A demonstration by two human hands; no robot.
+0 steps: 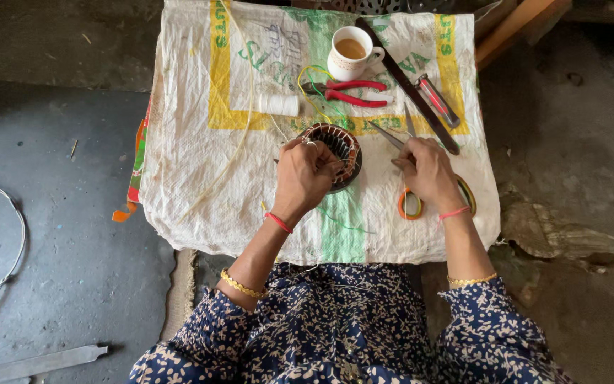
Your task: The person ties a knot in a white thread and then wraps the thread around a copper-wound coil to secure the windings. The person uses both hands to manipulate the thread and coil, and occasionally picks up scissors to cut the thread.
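My left hand (304,174) grips a round motor stator (339,153) with copper windings, holding it tilted on a white woven sack (193,149) that covers a low table. My right hand (428,171) rests on a pair of scissors (406,203) with orange and green handles; the open blades (392,131) point away from me toward the stator. A thin thread runs from the stator across the sack.
Farther back on the sack stand a cup of tea (350,53), red-handled pliers (349,92), a white thread spool (278,104), a long dark strip (406,85) and a red-handled tool (436,99). A white wire (8,242) lies on the dark floor at left.
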